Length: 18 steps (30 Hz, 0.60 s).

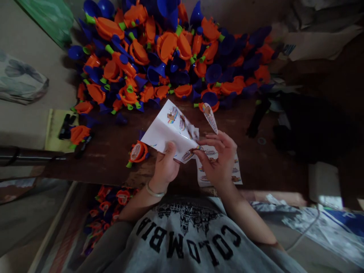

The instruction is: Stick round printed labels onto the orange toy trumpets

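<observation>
My left hand (167, 167) grips a bent white sticker sheet (163, 131), thumb on top. Printed colourful stickers show along its right part. At the sheet's lower right corner, the thumb and index finger of my right hand (222, 161) pinch the edge of a sticker (196, 148). Another sticker, a long teardrop-shaped one (209, 118), stands up from the fingertips of that same hand. Beneath my right hand lie more sticker sheets (203, 178) on the table. Left of my left hand sits an orange and blue toy trumpet (137, 152) bearing a round-ended label.
A large heap of orange and blue toy trumpets (167, 47) covers the back of the brown table (108, 155). Below its front edge at left are more labelled toys (105, 208). A dark bundle (301, 125) lies at right; a yellow pad (55, 131) lies at left.
</observation>
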Each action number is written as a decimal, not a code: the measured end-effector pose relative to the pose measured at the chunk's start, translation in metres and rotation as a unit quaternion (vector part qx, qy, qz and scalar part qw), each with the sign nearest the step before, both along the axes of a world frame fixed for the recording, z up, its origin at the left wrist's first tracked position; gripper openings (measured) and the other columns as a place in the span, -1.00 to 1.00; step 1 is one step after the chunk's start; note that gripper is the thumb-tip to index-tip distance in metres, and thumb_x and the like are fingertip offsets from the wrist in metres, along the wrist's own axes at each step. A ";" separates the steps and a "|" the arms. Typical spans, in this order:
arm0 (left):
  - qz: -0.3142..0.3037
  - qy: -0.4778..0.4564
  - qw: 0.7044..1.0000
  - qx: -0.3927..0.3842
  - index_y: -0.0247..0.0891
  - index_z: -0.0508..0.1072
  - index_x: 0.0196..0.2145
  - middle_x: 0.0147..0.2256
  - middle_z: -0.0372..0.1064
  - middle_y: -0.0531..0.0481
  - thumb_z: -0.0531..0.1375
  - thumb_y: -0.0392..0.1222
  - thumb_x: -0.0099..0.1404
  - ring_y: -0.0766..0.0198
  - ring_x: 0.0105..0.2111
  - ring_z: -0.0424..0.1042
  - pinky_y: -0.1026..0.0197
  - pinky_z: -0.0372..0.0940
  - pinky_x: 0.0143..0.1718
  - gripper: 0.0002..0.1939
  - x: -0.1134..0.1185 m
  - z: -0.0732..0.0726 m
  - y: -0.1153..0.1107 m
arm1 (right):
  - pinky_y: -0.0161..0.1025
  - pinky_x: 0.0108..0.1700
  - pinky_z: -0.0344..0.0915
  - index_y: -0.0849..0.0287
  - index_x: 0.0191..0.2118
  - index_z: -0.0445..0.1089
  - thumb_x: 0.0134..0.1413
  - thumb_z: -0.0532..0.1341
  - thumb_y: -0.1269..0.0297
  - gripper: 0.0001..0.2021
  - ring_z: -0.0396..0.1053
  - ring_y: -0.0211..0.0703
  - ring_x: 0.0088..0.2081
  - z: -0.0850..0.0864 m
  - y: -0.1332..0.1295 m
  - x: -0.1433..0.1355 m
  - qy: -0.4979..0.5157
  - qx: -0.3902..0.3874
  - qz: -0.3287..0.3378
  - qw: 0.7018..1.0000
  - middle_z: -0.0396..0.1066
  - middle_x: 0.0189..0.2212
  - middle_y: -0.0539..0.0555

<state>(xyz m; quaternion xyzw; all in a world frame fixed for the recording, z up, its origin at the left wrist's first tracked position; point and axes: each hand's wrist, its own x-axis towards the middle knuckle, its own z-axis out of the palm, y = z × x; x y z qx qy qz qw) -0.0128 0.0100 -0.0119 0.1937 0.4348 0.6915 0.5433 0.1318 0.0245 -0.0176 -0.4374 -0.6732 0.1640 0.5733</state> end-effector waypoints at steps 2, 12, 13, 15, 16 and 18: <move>-0.001 0.003 1.000 0.001 0.03 0.58 0.13 0.12 0.63 -0.03 0.53 0.26 0.11 0.01 0.16 0.60 -0.04 0.46 0.29 -0.32 0.000 -0.002 -0.001 | 0.09 0.11 0.52 -0.04 0.39 0.12 0.28 0.42 0.23 -0.32 0.62 -0.01 -0.08 -0.001 0.000 -0.003 0.036 -0.014 0.027 0.999 0.61 -0.24 -0.03; 0.036 -0.009 0.999 -0.030 -0.05 0.64 0.07 0.05 0.68 -0.01 0.56 0.15 0.12 0.10 0.00 0.67 0.10 0.50 0.21 -0.40 0.007 0.000 0.000 | -0.11 -0.14 0.57 -0.01 0.04 0.51 0.23 0.41 0.45 -0.68 0.62 -0.12 -0.26 -0.007 -0.003 0.005 -0.139 0.112 -0.045 0.983 0.67 -0.27 0.03; 0.040 -0.011 0.998 -0.036 -0.06 0.64 0.06 0.03 0.68 -0.01 0.56 0.14 0.12 0.12 -0.02 0.68 0.12 0.50 0.21 -0.41 0.007 0.001 0.000 | -0.12 -0.14 0.57 -0.01 0.05 0.53 0.22 0.41 0.46 -0.67 0.62 -0.13 -0.26 -0.009 -0.003 0.006 -0.139 0.116 -0.051 0.982 0.67 -0.26 0.04; 0.040 -0.008 0.998 -0.042 -0.10 0.63 0.08 0.01 0.69 -0.03 0.55 0.13 0.13 0.11 -0.03 0.69 0.12 0.51 0.19 -0.40 0.008 0.004 0.000 | -0.14 -0.15 0.56 -0.04 0.10 0.53 0.20 0.42 0.47 -0.60 0.62 -0.14 -0.25 -0.013 -0.001 0.006 -0.126 0.125 -0.056 0.982 0.67 -0.24 0.03; 0.037 -0.006 0.998 -0.043 -0.13 0.62 0.09 0.00 0.69 -0.05 0.54 0.13 0.14 0.09 -0.02 0.69 0.12 0.51 0.19 -0.39 0.009 0.006 0.000 | -0.15 -0.16 0.55 -0.06 0.11 0.53 0.19 0.42 0.48 -0.58 0.62 -0.14 -0.24 -0.015 0.002 0.006 -0.117 0.133 -0.055 0.983 0.67 -0.23 0.03; 0.027 -0.010 0.998 -0.047 -0.15 0.62 0.08 -0.04 0.70 -0.05 0.54 0.13 0.13 0.08 -0.05 0.70 0.10 0.52 0.17 -0.39 0.009 0.009 0.000 | -0.18 -0.19 0.54 -0.10 0.13 0.53 0.18 0.40 0.51 -0.54 0.61 -0.15 -0.24 -0.017 0.006 0.005 -0.105 0.156 -0.043 0.981 0.67 -0.23 0.01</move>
